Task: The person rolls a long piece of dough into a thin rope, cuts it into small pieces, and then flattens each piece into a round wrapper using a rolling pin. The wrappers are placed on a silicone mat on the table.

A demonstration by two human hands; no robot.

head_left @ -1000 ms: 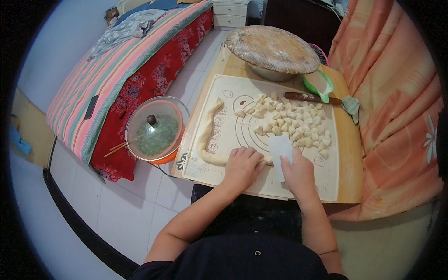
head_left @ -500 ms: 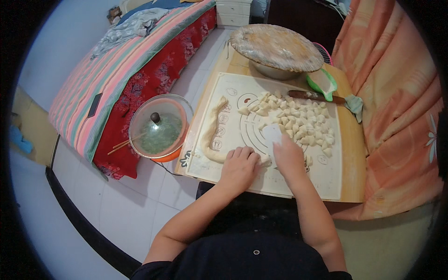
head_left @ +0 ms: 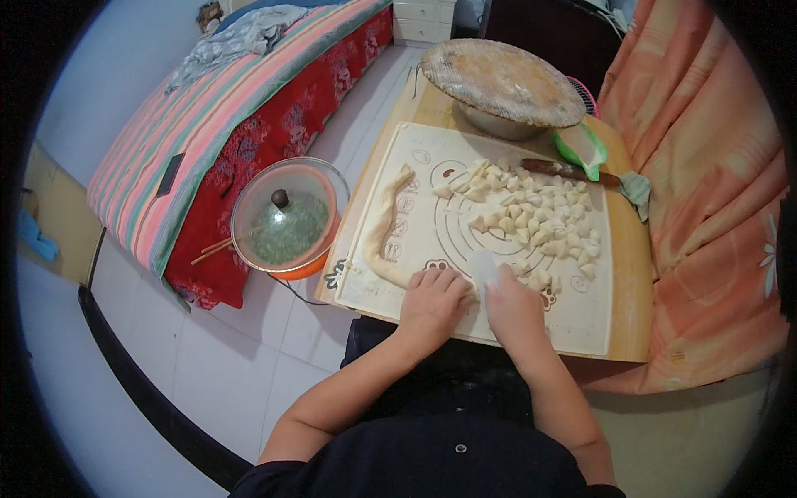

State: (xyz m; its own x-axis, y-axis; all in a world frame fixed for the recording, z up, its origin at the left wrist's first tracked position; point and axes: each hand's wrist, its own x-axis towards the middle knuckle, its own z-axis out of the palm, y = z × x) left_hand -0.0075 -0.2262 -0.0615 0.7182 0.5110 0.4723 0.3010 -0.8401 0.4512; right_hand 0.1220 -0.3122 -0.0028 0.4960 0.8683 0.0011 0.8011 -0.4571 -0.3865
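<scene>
There are two hands [head_left: 435, 303] [head_left: 516, 314], one scraper [head_left: 482, 267], one dough rope [head_left: 382, 228], one mat [head_left: 579, 326] and dozens of dough pieces [head_left: 554, 217].

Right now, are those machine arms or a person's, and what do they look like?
A person's: bare forearms, no cables. The left hand and right hand are ungloved, with ordinary human fingers and nothing visible worn at the wrists. Short, dark sleeves match the dark top, which has a small ring-shaped mark in front.

1. Home, looks like a bedroom.
2. Bed [head_left: 220, 137] with striped cover [head_left: 199, 108], red floral skirt [head_left: 270, 137], crumpled blanket [head_left: 239, 40] on top.
3. White drawer unit [head_left: 423, 20] near the bed.
4. Orange curtain [head_left: 706, 224] at right.
5. Pale tiled floor [head_left: 220, 357].
</scene>
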